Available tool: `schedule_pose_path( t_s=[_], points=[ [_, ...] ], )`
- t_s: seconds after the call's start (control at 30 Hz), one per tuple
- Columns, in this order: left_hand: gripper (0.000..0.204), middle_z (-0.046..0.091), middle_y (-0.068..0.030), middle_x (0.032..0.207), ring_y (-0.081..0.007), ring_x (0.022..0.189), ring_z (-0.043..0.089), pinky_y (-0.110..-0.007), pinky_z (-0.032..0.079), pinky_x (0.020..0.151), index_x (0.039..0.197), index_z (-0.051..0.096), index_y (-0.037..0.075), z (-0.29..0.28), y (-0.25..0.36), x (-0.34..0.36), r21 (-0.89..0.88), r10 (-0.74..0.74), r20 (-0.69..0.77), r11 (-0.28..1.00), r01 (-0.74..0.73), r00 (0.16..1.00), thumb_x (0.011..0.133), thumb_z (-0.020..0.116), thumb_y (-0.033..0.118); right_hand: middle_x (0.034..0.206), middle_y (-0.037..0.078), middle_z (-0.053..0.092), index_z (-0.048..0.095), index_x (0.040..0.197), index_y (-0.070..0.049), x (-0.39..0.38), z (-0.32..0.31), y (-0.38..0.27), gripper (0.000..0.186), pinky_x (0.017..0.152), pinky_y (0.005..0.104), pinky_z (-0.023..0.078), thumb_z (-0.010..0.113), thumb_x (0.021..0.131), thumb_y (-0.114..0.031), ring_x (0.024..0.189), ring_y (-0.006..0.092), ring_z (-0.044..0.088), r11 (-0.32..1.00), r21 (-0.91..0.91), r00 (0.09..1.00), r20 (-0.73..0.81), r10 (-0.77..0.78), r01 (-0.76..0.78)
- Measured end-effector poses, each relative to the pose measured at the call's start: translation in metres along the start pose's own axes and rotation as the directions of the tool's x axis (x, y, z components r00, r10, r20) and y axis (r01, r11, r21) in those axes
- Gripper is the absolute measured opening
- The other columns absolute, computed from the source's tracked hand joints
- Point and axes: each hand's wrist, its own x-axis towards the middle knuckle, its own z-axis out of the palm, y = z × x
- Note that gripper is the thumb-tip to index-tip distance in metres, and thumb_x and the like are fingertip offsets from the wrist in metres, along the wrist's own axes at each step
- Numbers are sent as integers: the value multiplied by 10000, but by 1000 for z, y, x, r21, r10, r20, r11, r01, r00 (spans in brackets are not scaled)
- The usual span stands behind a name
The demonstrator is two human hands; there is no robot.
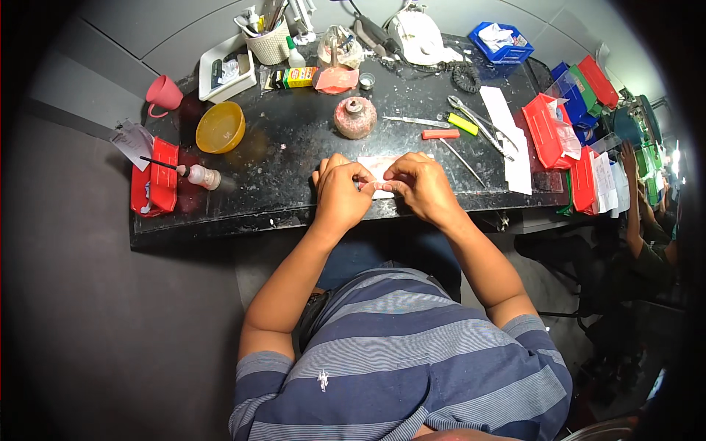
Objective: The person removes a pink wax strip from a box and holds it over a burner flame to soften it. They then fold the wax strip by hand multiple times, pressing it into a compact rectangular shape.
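Near the front edge of the black bench, my left hand [343, 192] and my right hand [428, 189] meet with thumbs and fingers pinched together. Between the fingertips is something small and pale, too covered to name. A whitish sheet [373, 162], pinkish in places, lies beneath and just beyond the fingers. Past it stands a round, red-stained jar [355, 121] with a small neck on top. To the right of my right hand are a thin metal tool with a red handle [440, 134], a yellow-green piece [462, 123], a slim blade-like tool [415, 121] and metal pliers [482, 128].
Left on the bench are a yellow bowl [220, 128], a pink mug [163, 95], a small bottle with a brush [202, 176] and a red bin [156, 180]. White paper strips [509, 143] and red bins [546, 132] line the right. Another person's arm [632, 198] shows far right.
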Motion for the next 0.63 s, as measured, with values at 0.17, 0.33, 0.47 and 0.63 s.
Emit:
schedule_pose_path(
  t_s=[0.17,0.33,0.47,0.63],
  points=[
    [313,592,-30,932,-247,988,566,-407,387,925,939,709,135,3,3,1,-37,-39,-45,999,37,998,700,911,129,879,143,722,742,886,-19,8,0,-3,239,813,438,519,901,743,-125,879,337,661,987,21,986,54,157,-159],
    [366,581,-27,921,-238,964,564,-401,397,907,975,644,123,1,-1,3,-96,-77,-59,993,71,995,710,892,88,836,145,710,730,849,-12,15,-4,-6,295,792,442,525,935,703,-166,852,336,668,970,51,965,130,228,-237],
    [309,602,-54,952,-268,999,574,-434,392,928,975,638,122,2,-3,3,-133,-114,-25,985,110,993,752,829,28,803,147,699,720,797,-15,19,-1,-5,319,782,441,524,952,679,-199,843,338,670,957,68,951,155,268,-281],
    [291,612,-66,966,-272,1031,581,-436,396,932,951,645,126,-2,-1,4,-123,-98,8,988,98,995,751,822,9,756,143,665,695,764,11,24,0,-5,307,651,399,498,946,712,-157,666,256,647,979,-44,963,176,203,-198]
  ],
)
